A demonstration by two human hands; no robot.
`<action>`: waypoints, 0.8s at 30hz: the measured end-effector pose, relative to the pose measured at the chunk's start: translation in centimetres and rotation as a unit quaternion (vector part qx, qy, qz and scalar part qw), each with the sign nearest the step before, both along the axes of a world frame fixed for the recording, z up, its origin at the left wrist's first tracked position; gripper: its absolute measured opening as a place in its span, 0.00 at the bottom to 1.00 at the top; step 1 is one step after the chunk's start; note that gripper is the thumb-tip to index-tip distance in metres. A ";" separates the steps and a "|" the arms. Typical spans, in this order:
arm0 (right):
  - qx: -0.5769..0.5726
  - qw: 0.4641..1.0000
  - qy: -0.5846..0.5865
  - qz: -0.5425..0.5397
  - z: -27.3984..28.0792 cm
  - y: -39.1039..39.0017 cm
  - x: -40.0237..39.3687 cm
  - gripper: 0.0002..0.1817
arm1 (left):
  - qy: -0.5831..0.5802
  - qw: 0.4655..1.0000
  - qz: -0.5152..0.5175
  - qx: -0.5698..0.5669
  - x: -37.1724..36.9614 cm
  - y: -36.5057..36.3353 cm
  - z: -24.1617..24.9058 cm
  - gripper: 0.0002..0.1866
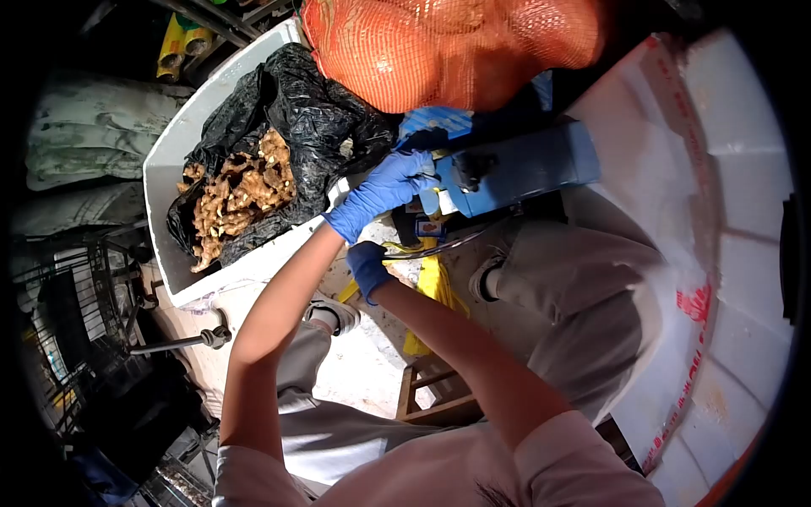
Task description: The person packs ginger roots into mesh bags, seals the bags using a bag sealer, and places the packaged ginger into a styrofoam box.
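Two gloved hands point(368, 269), left point(380, 194) against blue device point(524, 171).

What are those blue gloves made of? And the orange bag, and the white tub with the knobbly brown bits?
The blue gloves look like thin, stretchy rubber, slightly shiny and wrinkled. The orange bag seems to be plastic netting: see its fine mesh? The white tub may be foam, since its walls look thick and dull, but hard plastic is possible.
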State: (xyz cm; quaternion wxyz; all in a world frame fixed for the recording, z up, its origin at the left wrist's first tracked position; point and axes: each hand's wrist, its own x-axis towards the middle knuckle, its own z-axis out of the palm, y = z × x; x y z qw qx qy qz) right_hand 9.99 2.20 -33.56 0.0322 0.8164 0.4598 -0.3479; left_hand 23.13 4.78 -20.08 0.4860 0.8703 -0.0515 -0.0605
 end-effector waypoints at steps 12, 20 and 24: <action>0.113 0.972 -0.204 0.036 -4.5 0.9 -1.5 0.07 | -0.160 0.983 0.011 0.094 -0.5 -0.6 -0.1 0.11; 0.318 0.906 -0.226 0.160 18.3 -9.9 8.1 0.05 | -0.154 0.967 -0.086 0.181 0.2 -1.3 2.7 0.07; 0.437 0.893 -0.071 0.081 23.4 -16.6 13.9 0.15 | 0.152 0.971 0.137 -0.123 -0.3 -2.3 1.4 0.11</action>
